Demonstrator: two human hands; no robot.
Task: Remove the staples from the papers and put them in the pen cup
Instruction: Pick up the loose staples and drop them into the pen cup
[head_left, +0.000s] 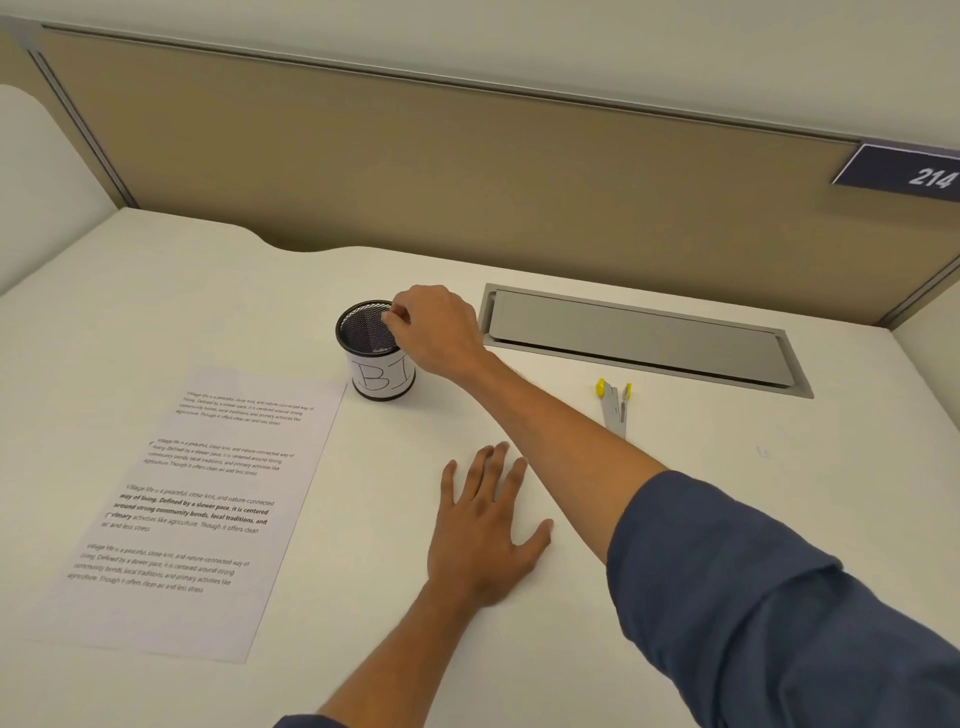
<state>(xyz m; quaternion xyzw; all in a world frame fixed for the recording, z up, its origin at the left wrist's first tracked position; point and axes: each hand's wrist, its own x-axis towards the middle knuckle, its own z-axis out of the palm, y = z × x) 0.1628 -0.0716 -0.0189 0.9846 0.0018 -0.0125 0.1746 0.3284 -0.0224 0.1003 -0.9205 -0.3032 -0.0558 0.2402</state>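
Left hand (485, 525) lies flat; right hand (434, 327) pinches over one pen cup (376, 358).

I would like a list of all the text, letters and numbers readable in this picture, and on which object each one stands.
"214": white digits on the dark sign on the partition.
"BI": handwritten on the white label of the pen cup; a further letter may be hidden.
"Village life is a peaceful, close-knit, and nature-connected way of living...": printed paragraph, repeated on the paper; the smaller copies are partly blurred.
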